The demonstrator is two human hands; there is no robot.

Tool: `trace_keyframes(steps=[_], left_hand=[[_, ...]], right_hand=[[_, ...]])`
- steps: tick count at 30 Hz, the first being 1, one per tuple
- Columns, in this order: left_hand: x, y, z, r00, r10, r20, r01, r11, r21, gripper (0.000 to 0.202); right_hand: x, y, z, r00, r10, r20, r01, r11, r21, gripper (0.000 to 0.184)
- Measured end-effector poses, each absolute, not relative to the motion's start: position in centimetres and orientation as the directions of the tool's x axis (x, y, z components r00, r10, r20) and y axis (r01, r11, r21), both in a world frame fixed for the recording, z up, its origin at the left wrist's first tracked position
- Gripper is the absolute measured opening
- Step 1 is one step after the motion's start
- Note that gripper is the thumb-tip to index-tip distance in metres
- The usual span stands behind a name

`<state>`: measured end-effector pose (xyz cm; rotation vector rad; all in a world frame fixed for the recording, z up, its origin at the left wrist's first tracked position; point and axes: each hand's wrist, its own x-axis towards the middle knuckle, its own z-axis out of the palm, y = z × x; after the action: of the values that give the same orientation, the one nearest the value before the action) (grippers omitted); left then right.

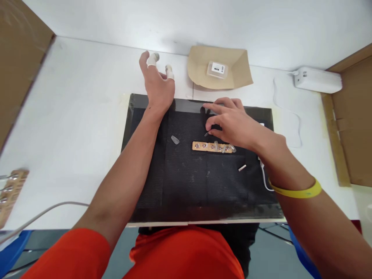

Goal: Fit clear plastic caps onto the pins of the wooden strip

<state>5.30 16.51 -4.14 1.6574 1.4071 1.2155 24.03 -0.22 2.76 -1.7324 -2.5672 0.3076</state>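
Observation:
My left hand (160,83) is past the mat's far edge, fingers apart, with white coverings on two of them. It holds nothing that I can see; a greyish patch shows on one covered tip. Over the mat, my right hand (232,123) pinches thumb and forefinger together at a small clear piece (206,134), which looks like a false nail tip and is mostly hidden. Just below that hand lies a wooden strip (200,146) with several metal studs and clear nail tips at its right part. Another clear nail tip (175,140) rests on the black mat (186,182).
A brown paper tray (238,71) with a clear lidded box (217,69) stands at the back. A small whitish stick (242,167) lies on the mat. At right is a white power adapter (318,80) with a cable; at far left, a studded wooden board (13,193).

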Motion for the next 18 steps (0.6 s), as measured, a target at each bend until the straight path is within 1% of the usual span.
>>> trace_keyframes(steps=[3,5,7,10,11,12,14,16,18], left_hand=[[5.4,16.6,-4.2,-0.019,0.967,0.255,0.391,-0.227,0.892,0.038],[5.4,16.7,-4.3,-0.020,0.967,0.254,0.381,-0.228,0.896,0.039],[5.3,16.9,-4.4,-0.002,0.972,0.236,0.371,-0.218,0.903,0.044],[5.1,17.1,-4.6,0.034,0.978,0.204,0.383,-0.202,0.901,0.053],[5.1,17.2,-4.6,0.042,0.979,0.198,0.389,-0.199,0.900,0.055],[5.0,17.2,-4.6,0.047,0.979,0.196,0.391,-0.199,0.899,0.055],[5.0,17.2,-4.6,0.044,0.978,0.203,0.388,-0.204,0.899,0.051],[5.1,17.1,-4.6,0.026,0.974,0.226,0.385,-0.219,0.897,0.042],[5.2,17.0,-4.5,-0.009,0.970,0.242,0.394,-0.219,0.893,0.037]], right_hand=[[24.6,-0.3,3.1,-0.352,0.934,-0.060,0.925,0.337,-0.177,0.012],[25.6,-0.2,3.3,-0.320,0.947,-0.021,0.938,0.314,-0.149,0.013],[26.9,-0.2,3.2,-0.288,0.957,0.035,0.953,0.290,-0.087,0.022],[28.8,-0.5,2.7,-0.255,0.962,0.100,0.967,0.255,0.017,0.044],[29.2,-0.9,2.4,-0.248,0.962,0.111,0.969,0.245,0.039,0.048],[29.4,-1.3,2.2,-0.246,0.963,0.114,0.969,0.241,0.052,0.047],[29.3,-2.5,2.0,-0.250,0.964,0.093,0.968,0.247,0.043,0.037],[29.0,-3.7,2.2,-0.269,0.962,0.053,0.963,0.270,-0.012,0.028],[28.9,-4.7,2.7,-0.281,0.960,0.023,0.958,0.282,-0.059,0.028]])
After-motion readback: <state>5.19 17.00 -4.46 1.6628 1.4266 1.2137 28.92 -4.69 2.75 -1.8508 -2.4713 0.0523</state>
